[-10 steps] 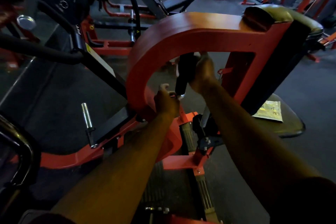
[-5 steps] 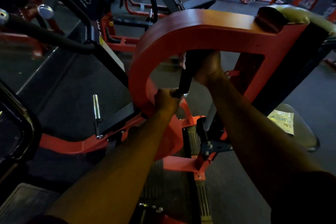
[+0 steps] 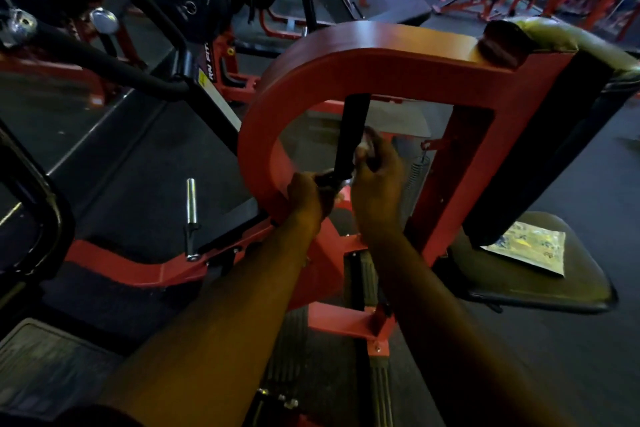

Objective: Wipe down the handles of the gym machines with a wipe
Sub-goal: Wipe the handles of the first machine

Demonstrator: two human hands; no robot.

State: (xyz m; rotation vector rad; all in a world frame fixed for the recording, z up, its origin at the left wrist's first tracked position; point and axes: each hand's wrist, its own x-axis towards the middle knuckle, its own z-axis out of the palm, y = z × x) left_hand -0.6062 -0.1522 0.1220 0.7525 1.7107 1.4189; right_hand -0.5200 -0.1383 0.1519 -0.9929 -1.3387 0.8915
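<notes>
A black handle (image 3: pixel 351 130) hangs upright inside the red curved frame (image 3: pixel 346 59) of a gym machine. My left hand (image 3: pixel 306 198) grips the handle's lower end, fingers curled round it. My right hand (image 3: pixel 377 180) is just right of the handle's lower half and pinches a crumpled white wipe (image 3: pixel 367 144) against the handle's side. The wipe is mostly hidden by my fingers.
A wipe packet (image 3: pixel 530 246) lies on the machine's black seat (image 3: pixel 540 291) at the right. A black back pad (image 3: pixel 554 135) rises beside it. A chrome peg (image 3: pixel 191 198) and black padded bar (image 3: pixel 114 69) stand left. Weight plates (image 3: pixel 194 0) hang behind.
My right hand has slid down the handle from near its top to its lower half with the wipe. My left hand has kept its hold at the bottom.
</notes>
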